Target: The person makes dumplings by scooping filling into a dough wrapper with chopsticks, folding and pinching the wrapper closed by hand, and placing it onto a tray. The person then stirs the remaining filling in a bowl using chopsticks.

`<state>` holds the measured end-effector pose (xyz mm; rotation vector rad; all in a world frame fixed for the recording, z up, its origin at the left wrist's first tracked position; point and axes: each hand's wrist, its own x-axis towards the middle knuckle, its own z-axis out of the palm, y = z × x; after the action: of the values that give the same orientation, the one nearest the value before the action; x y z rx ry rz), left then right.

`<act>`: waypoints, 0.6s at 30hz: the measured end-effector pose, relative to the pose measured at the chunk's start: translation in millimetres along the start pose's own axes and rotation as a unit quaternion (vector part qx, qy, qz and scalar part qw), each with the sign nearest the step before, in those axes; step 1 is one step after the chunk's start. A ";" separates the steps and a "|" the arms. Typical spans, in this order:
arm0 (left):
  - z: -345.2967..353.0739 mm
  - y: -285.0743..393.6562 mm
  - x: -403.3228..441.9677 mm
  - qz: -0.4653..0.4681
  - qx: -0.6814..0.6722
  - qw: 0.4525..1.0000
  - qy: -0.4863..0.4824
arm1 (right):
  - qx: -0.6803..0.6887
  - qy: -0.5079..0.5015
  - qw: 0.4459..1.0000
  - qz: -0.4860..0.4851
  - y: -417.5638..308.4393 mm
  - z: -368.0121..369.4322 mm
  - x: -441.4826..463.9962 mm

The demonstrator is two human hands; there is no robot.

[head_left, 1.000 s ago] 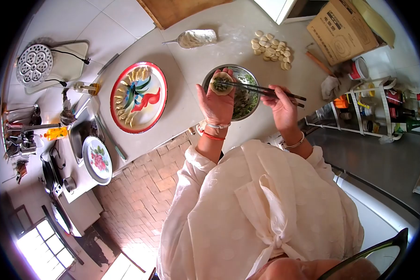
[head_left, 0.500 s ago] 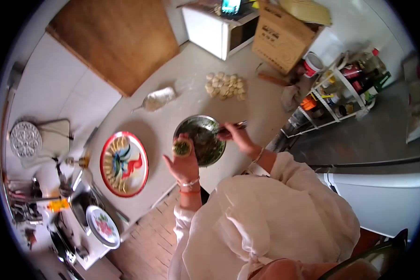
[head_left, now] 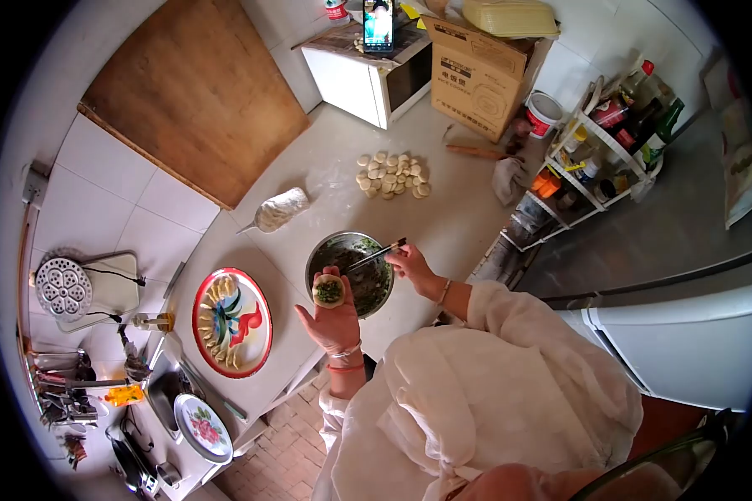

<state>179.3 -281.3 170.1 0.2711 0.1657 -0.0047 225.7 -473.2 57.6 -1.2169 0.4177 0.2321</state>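
Wrapper, filled, rests on flat, upturned left hand near worktop front edge. Presumably light, soft, tears easily; hold by rim. Hands apart; right hand at chopsticks, grip unclear.

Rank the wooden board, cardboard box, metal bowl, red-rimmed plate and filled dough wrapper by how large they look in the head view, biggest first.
1. Wooden board
2. Cardboard box
3. Red-rimmed plate and metal bowl: too alike to rank; the left hand partly covers the bowl
4. Dough wrapper
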 end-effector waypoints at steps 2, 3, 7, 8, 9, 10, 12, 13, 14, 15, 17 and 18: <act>-0.6 -0.1 0.7 0.002 0.001 1.000 -0.005 | -0.043 -0.023 0.998 0.045 -5.0 -13.4 -13.5; -0.3 -1.1 0.9 0.001 -0.003 1.000 -0.010 | -0.059 0.000 0.997 0.050 -6.2 -15.3 -26.8; 5.5 -7.8 2.1 -0.013 -0.025 0.999 -0.028 | -0.167 -0.116 0.965 -0.165 -30.1 -1.9 -67.6; 9.3 -10.9 1.7 -0.019 -0.030 0.999 -0.030 | -0.225 -0.148 0.927 -0.259 -42.5 3.5 -76.2; 13.3 -14.0 1.4 -0.026 -0.016 0.999 -0.038 | -0.279 -0.180 0.877 -0.348 -62.1 12.5 -84.7; 17.9 -15.7 1.8 -0.031 -0.002 0.999 -0.044 | -0.327 -0.210 0.814 -0.433 -73.4 21.9 -89.8; 27.5 -18.4 2.9 -0.046 0.007 0.998 -0.049 | -0.378 -0.208 0.727 -0.535 -82.3 35.0 -90.3; 30.7 -19.4 2.5 -0.043 0.022 0.997 -0.055 | -0.403 -0.202 0.676 -0.582 -84.8 38.3 -89.0; 33.9 -20.5 2.5 -0.042 0.036 0.997 -0.062 | -0.419 -0.203 0.653 -0.598 -81.9 38.6 -84.5; 36.6 -21.4 3.0 -0.039 0.050 0.996 -0.069 | -0.422 -0.205 0.648 -0.600 -84.4 38.3 -84.2; 39.2 -20.4 2.2 -0.046 0.048 0.996 -0.066 | -0.425 -0.210 0.638 -0.607 -90.8 38.7 -84.1; 39.6 -19.7 1.2 -0.048 0.048 0.996 -0.064 | -0.428 -0.214 0.634 -0.607 -93.7 38.9 -84.4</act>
<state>186.4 -310.8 202.2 0.3573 0.0512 -0.1256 193.6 -464.0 185.3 -2.0384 -1.1209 -0.5372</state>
